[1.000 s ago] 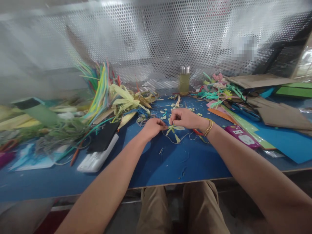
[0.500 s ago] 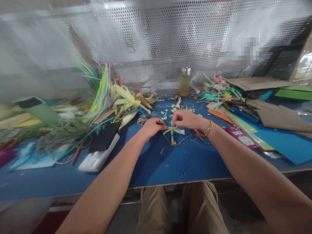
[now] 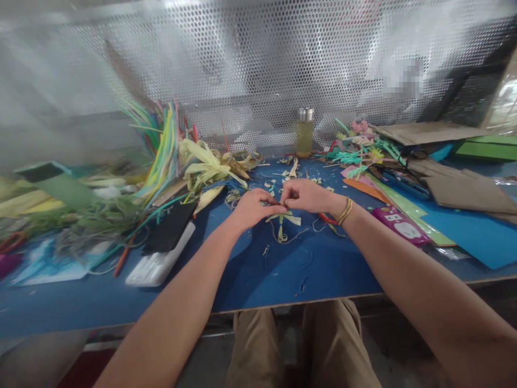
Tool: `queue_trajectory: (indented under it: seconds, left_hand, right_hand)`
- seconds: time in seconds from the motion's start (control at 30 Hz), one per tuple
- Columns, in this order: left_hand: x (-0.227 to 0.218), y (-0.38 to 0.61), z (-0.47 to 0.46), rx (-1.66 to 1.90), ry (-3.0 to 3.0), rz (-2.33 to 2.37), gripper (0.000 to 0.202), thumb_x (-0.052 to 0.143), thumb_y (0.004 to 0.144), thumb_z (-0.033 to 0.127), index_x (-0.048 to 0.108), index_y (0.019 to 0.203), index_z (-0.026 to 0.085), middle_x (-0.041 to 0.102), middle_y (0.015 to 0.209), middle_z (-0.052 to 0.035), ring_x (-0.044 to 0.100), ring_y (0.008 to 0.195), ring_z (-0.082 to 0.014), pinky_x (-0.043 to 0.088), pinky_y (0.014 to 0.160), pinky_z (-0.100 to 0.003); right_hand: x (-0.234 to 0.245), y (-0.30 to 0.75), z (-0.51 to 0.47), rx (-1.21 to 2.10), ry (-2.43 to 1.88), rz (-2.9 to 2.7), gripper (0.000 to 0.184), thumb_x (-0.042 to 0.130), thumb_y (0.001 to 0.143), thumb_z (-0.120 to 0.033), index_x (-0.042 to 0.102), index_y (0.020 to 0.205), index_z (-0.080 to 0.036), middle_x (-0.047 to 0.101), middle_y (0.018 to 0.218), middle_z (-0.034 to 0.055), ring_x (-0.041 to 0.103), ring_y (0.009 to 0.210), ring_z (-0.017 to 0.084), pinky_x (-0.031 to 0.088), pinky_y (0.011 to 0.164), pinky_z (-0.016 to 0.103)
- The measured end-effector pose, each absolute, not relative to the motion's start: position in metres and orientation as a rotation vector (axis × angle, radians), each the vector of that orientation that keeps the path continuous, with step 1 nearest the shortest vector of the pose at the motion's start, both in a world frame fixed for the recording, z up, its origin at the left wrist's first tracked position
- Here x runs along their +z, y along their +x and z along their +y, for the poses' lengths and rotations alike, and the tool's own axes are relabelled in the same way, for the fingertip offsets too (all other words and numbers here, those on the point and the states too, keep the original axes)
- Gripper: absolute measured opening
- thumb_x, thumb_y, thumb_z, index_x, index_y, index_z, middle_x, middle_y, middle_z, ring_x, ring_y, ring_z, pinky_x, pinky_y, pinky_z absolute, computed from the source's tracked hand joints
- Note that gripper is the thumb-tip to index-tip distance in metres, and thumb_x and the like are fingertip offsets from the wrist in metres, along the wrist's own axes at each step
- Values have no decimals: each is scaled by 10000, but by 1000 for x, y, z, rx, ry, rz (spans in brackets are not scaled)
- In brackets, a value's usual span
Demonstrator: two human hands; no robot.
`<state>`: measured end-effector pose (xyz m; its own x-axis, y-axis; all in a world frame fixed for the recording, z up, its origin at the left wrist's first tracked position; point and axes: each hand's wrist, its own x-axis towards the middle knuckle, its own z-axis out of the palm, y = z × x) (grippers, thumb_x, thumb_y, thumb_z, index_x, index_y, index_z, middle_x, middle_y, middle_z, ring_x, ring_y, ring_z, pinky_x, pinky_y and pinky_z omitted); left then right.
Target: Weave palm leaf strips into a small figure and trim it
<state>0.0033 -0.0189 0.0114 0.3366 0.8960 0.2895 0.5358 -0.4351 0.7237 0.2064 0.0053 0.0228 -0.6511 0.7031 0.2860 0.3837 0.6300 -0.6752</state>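
Note:
Over the blue table [image 3: 258, 275] my left hand [image 3: 252, 207] and my right hand [image 3: 305, 195] meet fingertip to fingertip. Both pinch a small bundle of pale yellow-green leaf strips [image 3: 285, 221] whose loose ends and a thin string hang down to the tabletop. The fingers of each hand are closed on it. A gold bracelet [image 3: 346, 211] circles my right wrist. Small cut scraps [image 3: 291, 172] lie scattered just beyond the hands.
A heap of dried leaves and coloured strips [image 3: 189, 161] lies at left, with a black card and a white case [image 3: 159, 264] beside it. A small jar [image 3: 305, 132] stands at the perforated metal back wall. Coloured paper, brown sheets and a pink packet [image 3: 399, 226] lie at right.
My left hand has moved a little right and up, closing the gap to my right hand. The leaf bundle is lifted slightly and its hanging ends have shifted.

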Motion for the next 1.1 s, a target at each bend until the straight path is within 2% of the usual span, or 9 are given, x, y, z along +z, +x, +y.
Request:
queue_trajectory:
  seconds: [0.13,0.33,0.63,0.9,1.1]
  left_hand:
    - [6,4,-18,883,2057,1257,138,783,612,329,738,692,226,675,858,-40,598,876,-204,427,831,-334]
    - [2,10,-22,858,1743,1280,207,750,627,324,706,753,165,618,652,-5,512,597,-131,362,594,-267]
    - [4,21,-27,1001,1480,1187,123,699,629,240,605,663,169,588,564,18,527,556,-119,371,577,-245]
    - [2,24,-24,1137,1157,1193,154,699,609,237,567,665,180,569,585,32,539,547,-107,412,558,-235]
    - [3,10,-13,1336,1022,1152,214,722,607,299,589,721,175,670,819,-32,613,728,-139,432,599,-227]
  right_hand:
    - [23,205,4,801,-838,-2300,94,552,693,-111,601,749,-169,649,727,10,552,623,106,406,570,227]
    - [22,206,5,798,-834,-2284,106,544,682,-97,589,744,-170,649,741,13,541,613,104,405,563,230]
    - [25,204,2,775,-822,-2287,94,546,675,-94,583,724,-166,645,741,7,537,618,99,404,580,223]
    - [28,204,-1,758,-860,-2314,112,543,667,-79,593,729,-159,635,707,7,525,609,98,393,578,220]
    - [27,204,0,756,-870,-2324,98,555,665,-89,595,719,-159,648,708,12,542,616,105,401,584,227]
